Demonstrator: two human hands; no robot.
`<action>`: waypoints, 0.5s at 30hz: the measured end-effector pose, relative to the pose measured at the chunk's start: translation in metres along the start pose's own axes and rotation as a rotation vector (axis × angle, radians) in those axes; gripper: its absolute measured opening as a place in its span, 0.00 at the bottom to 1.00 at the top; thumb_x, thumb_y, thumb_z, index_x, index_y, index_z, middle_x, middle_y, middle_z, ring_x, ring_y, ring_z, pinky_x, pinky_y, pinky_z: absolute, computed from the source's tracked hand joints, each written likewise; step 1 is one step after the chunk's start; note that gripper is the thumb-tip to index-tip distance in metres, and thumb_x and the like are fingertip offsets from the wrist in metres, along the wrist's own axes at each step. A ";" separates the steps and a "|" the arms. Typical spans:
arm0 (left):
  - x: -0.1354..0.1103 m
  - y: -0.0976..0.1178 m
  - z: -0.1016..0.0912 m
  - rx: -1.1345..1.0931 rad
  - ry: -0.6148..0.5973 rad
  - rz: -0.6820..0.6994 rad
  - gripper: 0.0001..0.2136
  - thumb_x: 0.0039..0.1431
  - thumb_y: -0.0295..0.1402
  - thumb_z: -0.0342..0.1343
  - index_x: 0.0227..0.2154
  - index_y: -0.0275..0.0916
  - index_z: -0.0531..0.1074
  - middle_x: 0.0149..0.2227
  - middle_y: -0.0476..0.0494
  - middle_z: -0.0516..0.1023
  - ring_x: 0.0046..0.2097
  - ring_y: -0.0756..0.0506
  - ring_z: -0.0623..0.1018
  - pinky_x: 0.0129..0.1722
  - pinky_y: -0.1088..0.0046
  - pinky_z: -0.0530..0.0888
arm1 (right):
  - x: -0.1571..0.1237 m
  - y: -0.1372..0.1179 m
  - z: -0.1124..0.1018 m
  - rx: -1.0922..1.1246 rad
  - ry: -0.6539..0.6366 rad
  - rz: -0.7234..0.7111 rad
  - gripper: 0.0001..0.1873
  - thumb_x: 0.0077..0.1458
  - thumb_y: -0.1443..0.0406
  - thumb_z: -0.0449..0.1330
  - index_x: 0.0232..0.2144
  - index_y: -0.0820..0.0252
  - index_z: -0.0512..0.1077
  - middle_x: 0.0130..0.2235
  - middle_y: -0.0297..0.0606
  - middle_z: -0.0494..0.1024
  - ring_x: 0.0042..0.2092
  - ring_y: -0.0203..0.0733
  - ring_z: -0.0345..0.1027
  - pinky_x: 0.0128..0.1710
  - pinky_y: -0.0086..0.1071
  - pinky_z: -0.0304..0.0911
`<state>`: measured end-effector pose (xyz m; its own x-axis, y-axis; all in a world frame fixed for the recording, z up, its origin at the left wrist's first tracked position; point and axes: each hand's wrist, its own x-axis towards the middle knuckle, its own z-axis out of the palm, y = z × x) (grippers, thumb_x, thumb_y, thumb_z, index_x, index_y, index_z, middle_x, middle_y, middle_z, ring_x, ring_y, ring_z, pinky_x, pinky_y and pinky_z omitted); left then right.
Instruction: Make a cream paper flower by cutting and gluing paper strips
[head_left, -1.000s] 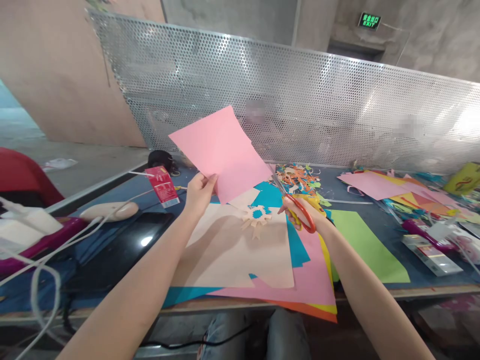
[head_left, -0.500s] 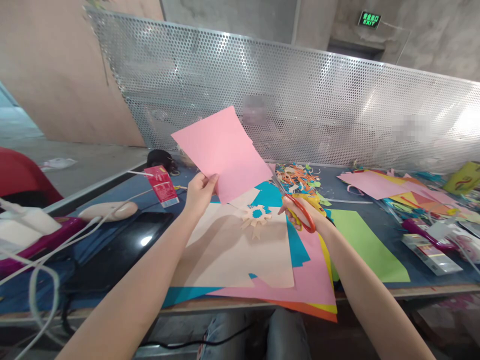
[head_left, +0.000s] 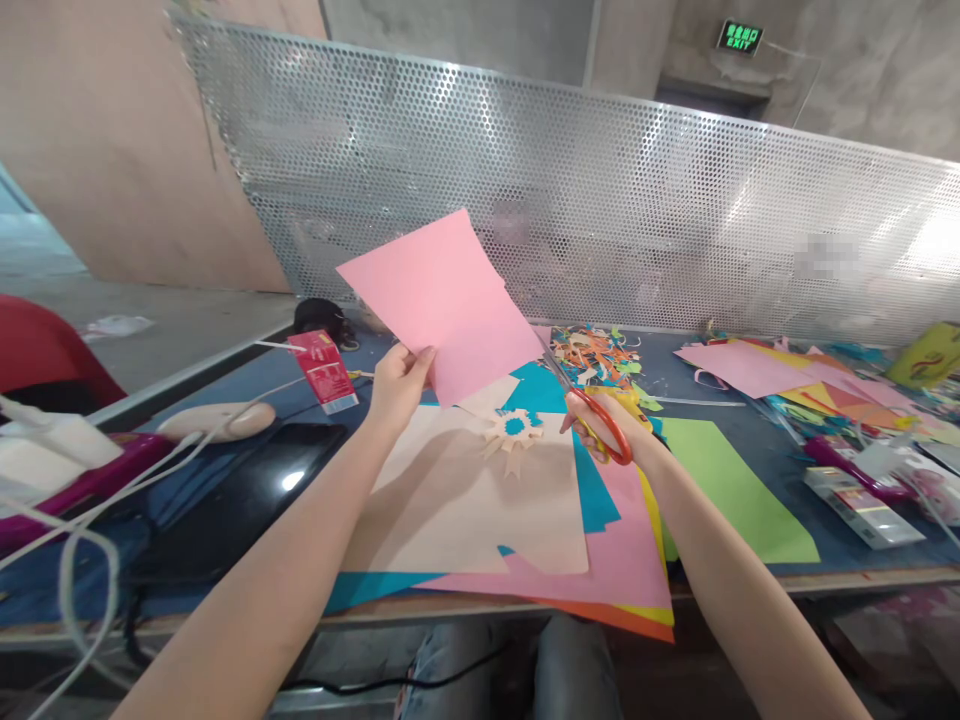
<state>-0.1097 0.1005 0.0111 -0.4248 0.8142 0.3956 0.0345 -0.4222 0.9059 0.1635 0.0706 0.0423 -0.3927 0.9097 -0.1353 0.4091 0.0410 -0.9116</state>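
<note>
Pinched at its lower left edge, a sheet of pink paper [head_left: 450, 305] is held up tilted above the table by my left hand [head_left: 401, 388]. My right hand [head_left: 600, 422] is closed around the orange handles of a pair of scissors [head_left: 609, 425]. Their blades point up and left and meet the right corner of the pink sheet; whether they are cutting cannot be made out. Below lies a cream-coloured sheet [head_left: 465, 510], with a cream paper cut-out [head_left: 513, 440] shaped like a toothed ring on it. Blue, pink, yellow and orange sheets stick out underneath.
Paper scraps [head_left: 596, 350] are heaped behind the scissors. A green sheet [head_left: 731, 490] lies at right, with more coloured paper [head_left: 795, 370] beyond. On the left are a black tablet-like slab [head_left: 240, 500], a red carton [head_left: 324, 370] and white cables [head_left: 112, 560]. A perforated metal panel [head_left: 585, 200] borders the back.
The pink sheet has shifted very slightly to the left along with my left hand. My right hand and the scissors stay almost in place.
</note>
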 end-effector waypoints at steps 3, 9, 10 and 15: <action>0.000 -0.001 0.000 -0.001 0.009 -0.001 0.11 0.43 0.39 0.58 0.27 0.38 0.67 0.22 0.52 0.69 0.23 0.51 0.69 0.23 0.74 0.71 | 0.001 0.002 0.000 -0.003 0.008 0.014 0.27 0.48 0.44 0.52 0.23 0.64 0.67 0.17 0.26 0.55 0.13 0.27 0.49 0.07 0.24 0.49; -0.001 0.002 0.001 -0.023 0.011 -0.026 0.08 0.44 0.36 0.57 0.25 0.39 0.67 0.20 0.53 0.66 0.22 0.51 0.68 0.23 0.74 0.71 | -0.001 -0.001 0.000 0.026 0.018 0.014 0.26 0.47 0.45 0.54 0.21 0.64 0.66 0.16 0.26 0.54 0.12 0.26 0.48 0.06 0.23 0.47; -0.001 0.003 0.002 -0.024 0.014 -0.032 0.08 0.44 0.36 0.58 0.25 0.39 0.67 0.20 0.53 0.66 0.22 0.51 0.68 0.23 0.74 0.71 | -0.001 -0.001 0.000 0.031 0.014 0.017 0.25 0.47 0.45 0.54 0.21 0.64 0.66 0.16 0.26 0.54 0.12 0.26 0.48 0.06 0.23 0.46; -0.002 0.004 0.002 -0.017 0.004 -0.060 0.09 0.43 0.37 0.58 0.26 0.39 0.67 0.19 0.53 0.67 0.21 0.51 0.68 0.22 0.75 0.71 | 0.004 0.006 -0.001 0.033 0.015 0.040 0.26 0.46 0.45 0.55 0.23 0.64 0.67 0.16 0.27 0.55 0.13 0.28 0.50 0.07 0.23 0.48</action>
<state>-0.1068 0.0984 0.0146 -0.4290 0.8369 0.3400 -0.0065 -0.3792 0.9253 0.1654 0.0749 0.0372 -0.3635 0.9166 -0.1665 0.3971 -0.0092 -0.9177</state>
